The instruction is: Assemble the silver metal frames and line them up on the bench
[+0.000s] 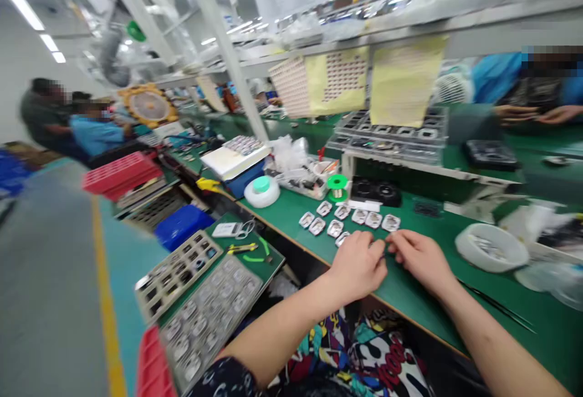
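My left hand is over the green bench mat, fingers curled inward; whatever they hold, if anything, is hidden behind the hand. Close beside it, my right hand has its thumb and fingers pinched together, and what is between the fingertips is too small to make out. Just beyond both hands lie several small square white housings with rounded corners, in loose rows. One housing is partly covered by my left hand. Black tweezers rest on the mat beside my right forearm.
A green solder spool stands behind the housings, near a cluttered clear bin. To the right is a white bowl of small parts. Left, a grey tray lies beside green-handled cutters. A co-worker's hands show across the bench.
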